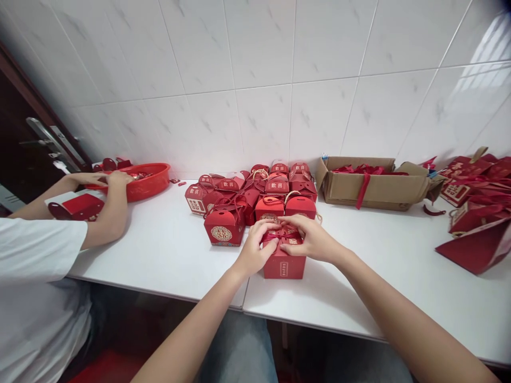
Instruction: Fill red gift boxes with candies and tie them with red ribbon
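A red gift box (284,265) with gold print stands upright near the table's front edge, its top tied with a dark red ribbon (282,234) in a bow. Around the left side of its top curls my left hand (259,244), thumb by the bow. My right hand (309,239) grips the top from the other side, its thumb lying on the lid and its fingers over the back edge. Both hands cover part of the lid, so the ribbon's ends are partly hidden. Just behind stand more red gift boxes (224,229), packed close together.
An open cardboard box (363,198) of red ribbons stands against the tiled wall. Red unfolded or partly folded boxes (479,213) pile up at the right. On the left, a co-worker's hands (115,181) reach to a red basin (154,186), near another red box (82,206).
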`<state>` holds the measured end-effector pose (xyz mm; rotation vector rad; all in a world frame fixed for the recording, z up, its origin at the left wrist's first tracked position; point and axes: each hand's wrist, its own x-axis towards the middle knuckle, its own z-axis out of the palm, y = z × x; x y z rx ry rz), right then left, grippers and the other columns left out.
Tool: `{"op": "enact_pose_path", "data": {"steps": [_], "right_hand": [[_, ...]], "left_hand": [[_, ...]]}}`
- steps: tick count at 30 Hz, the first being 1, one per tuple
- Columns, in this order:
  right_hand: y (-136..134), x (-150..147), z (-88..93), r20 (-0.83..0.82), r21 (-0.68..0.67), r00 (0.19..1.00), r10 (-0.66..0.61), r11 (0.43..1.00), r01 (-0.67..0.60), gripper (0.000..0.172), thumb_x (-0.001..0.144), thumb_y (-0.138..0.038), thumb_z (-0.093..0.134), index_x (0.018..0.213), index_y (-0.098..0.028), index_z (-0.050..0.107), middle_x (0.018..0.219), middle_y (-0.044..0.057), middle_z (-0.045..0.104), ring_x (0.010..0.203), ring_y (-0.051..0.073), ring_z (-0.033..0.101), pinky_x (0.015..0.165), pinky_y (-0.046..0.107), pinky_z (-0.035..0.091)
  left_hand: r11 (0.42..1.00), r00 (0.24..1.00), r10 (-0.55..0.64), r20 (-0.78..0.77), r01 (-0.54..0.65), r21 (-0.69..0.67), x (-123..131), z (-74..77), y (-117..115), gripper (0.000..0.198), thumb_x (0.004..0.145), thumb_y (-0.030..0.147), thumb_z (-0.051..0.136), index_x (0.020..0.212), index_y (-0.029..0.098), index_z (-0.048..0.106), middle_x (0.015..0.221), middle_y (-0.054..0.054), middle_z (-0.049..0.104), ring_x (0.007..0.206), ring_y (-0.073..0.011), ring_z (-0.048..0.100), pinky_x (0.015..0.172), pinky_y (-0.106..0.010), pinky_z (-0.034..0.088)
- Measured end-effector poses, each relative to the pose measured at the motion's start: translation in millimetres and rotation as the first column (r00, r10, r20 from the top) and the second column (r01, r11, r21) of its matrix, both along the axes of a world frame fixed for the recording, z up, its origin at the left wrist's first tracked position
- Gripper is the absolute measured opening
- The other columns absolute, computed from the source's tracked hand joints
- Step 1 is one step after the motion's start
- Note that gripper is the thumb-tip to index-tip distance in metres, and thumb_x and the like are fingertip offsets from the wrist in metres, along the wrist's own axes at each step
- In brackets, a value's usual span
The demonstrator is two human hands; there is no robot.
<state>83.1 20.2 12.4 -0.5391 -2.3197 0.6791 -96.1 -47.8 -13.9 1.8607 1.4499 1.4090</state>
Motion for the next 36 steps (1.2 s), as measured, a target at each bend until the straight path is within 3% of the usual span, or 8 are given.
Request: {"op": "enact_pose_path", "data": {"steps": [3,5,9,14,18,22,29,36], "right_hand": [[1.3,4.9,1.0,0.013,-0.039,1.000,-0.018,0.999,0.018,0.060,0.071,-0.040,0.072,0.125,-0.021,0.055,0.114,0.010,0.060,0.099,0.023,0.059,0.085,0.036,0.049],[3.6,11.8,2.5,0.022,-0.072,0.996,-0.090,0.993,0.091,0.052,0.077,-0.046,0.066,0.121,-0.020,0.056,0.112,0.012,0.059,0.097,0.023,0.059,0.081,0.036,0.050],[9.4,26.7,1.5,0.069,-0.131,0.982,-0.175,0.974,0.182,0.030,0.089,-0.043,0.050,0.106,-0.020,0.059,0.110,0.011,0.061,0.096,0.023,0.059,0.077,0.036,0.049],[8.3,29.0,-6.0,0.078,-0.390,0.993,-0.084,0.915,0.108,0.029,0.087,-0.048,0.050,0.095,-0.020,0.049,0.088,0.005,0.061,0.073,0.016,0.057,0.064,0.031,0.047],[5.5,25.0,-9.8,0.090,-0.540,0.994,-0.054,0.836,0.095,0.041,0.083,-0.061,0.050,0.080,-0.021,0.043,0.063,-0.005,0.044,0.053,0.010,0.041,0.048,0.024,0.034],[7.5,27.8,-12.6,0.071,-0.612,0.996,0.051,0.791,0.003,0.050,0.082,-0.064,0.049,0.064,-0.018,0.045,0.061,-0.004,0.037,0.052,0.008,0.031,0.048,0.023,0.026],[11.6,34.6,-20.4,-0.128,-0.723,0.992,0.023,0.682,-0.109,0.043,0.078,-0.053,0.062,0.058,-0.017,0.050,0.062,-0.001,0.048,0.057,0.010,0.042,0.052,0.025,0.033],[5.9,33.4,-13.5,-0.153,-0.703,0.988,0.028,0.699,-0.128,0.039,0.077,-0.049,0.064,0.057,-0.017,0.054,0.062,0.000,0.056,0.057,0.010,0.049,0.054,0.025,0.038]], "left_hand": [[0.999,0.999,0.042,0.035,-0.041,-0.028,-2.7,-3.9,-1.2,0.036,0.080,0.027,0.059,0.116,0.022,0.052,0.127,-0.011,0.051,0.121,-0.0239,0.047,0.103,-0.039,0.037],[0.995,0.994,0.085,0.065,-0.082,-0.058,-8.1,-6.2,-2.7,0.037,0.085,0.036,0.055,0.117,0.021,0.047,0.125,-0.011,0.051,0.115,-0.0225,0.050,0.096,-0.036,0.042],[0.985,0.988,0.143,0.058,-0.137,-0.104,-21.0,-6.7,-5.3,0.027,0.089,0.046,0.048,0.094,0.020,0.052,0.099,-0.005,0.058,0.096,-0.0188,0.055,0.085,-0.030,0.043],[0.978,0.993,0.121,-0.007,-0.120,-0.173,-20.9,-3.0,-2.1,0.038,0.087,0.050,0.047,0.065,0.019,0.049,0.066,0.002,0.052,0.068,-0.0144,0.049,0.066,-0.026,0.039],[0.976,0.988,0.149,-0.039,-0.153,-0.154,-13.3,-0.4,0.1,0.039,0.085,0.045,0.052,0.058,0.019,0.041,0.063,0.003,0.043,0.066,-0.0132,0.044,0.065,-0.025,0.035],[0.979,0.989,0.141,-0.051,-0.147,-0.139,-9.4,0.1,-1.7,0.039,0.086,0.042,0.050,0.057,0.019,0.038,0.065,0.003,0.040,0.065,-0.0125,0.041,0.065,-0.026,0.035],[0.987,0.993,0.089,-0.075,-0.098,-0.125,-14.0,0.6,-6.0,0.037,0.088,0.038,0.046,0.057,0.018,0.041,0.062,0.003,0.040,0.062,-0.0124,0.043,0.061,-0.026,0.037],[0.994,0.992,0.051,-0.114,-0.062,-0.092,-20.2,8.4,-10.7,0.035,0.088,0.035,0.049,0.058,0.018,0.043,0.069,0.000,0.047,0.064,-0.0128,0.046,0.062,-0.026,0.037]]}}
